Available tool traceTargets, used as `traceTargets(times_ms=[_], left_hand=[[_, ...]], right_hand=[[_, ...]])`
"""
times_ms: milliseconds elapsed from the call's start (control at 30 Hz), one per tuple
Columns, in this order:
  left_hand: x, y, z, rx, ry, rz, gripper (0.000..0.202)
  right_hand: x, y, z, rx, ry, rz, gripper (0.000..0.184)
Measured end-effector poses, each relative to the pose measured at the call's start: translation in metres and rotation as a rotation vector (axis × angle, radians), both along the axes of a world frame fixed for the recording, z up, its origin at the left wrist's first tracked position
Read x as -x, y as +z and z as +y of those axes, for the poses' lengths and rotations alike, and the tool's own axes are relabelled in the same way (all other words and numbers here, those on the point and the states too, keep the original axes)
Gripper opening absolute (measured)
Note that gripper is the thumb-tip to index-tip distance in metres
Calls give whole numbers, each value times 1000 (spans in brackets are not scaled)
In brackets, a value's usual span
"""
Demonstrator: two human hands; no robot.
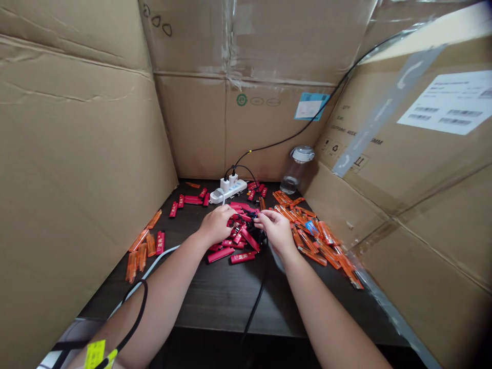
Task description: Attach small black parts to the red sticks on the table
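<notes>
Crimson plastic lighters (241, 241) lying heaped mid-table, glossy, gold-printed, on dark wood tabletop (219, 302); left hand (222, 224) curling over the heap, fingers bent; right hand (274, 229) pinching at the heap's edge, pinched item unclear; orange lighters (311, 238) lying scattered just beside.

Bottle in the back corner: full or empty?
Nearly empty: the bottle has clear liquid only near its base, with nothing visible above that.
</notes>
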State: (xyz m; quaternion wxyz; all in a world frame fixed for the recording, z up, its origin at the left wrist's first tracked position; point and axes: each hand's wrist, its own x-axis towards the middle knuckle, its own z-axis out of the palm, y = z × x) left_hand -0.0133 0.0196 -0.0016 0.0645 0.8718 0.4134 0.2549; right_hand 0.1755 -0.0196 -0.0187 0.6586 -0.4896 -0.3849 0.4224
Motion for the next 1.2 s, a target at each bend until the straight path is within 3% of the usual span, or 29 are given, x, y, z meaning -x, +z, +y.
traceTargets(times_ms=[100, 300, 400, 500, 700, 767, 867, 1000, 1100, 1200], left_hand=[[0, 2, -3, 24, -108, -56, 18], [-13, 1, -17, 83, -150, -295, 24], [-18, 5, -28, 202, -144, -362, 32], [-18, 13, -38, 391, -232, -463, 34], [-17, 20, -46, 863, -319, -683, 46], [-20, 17, -46, 866, -294, -746, 41], [-24, 14, -44, 676, -255, -797, 32], [-28, 12, -41, 558, -161, -771, 32], [-25, 12, -41, 685, -133, -813, 28], [-21, 12, -41, 1012, -244, -886, 28]], right_hand=[[6, 4, -8, -18, 39, -92, 28], [20, 13, -26, -32, 368, -129, 31], [20, 15, -31, -43, 349, -149, 28], [17, 17, -32, -43, 325, -142, 29], [12, 18, -31, -58, 392, 13, 27], [10, 18, -31, -74, 421, 71, 27], [9, 16, -30, -78, 411, 95, 28], [8, 15, -29, -98, 300, -85, 24], [6, 16, -29, -108, 277, -176, 24], [4, 18, -31, -82, 373, -60, 27]])
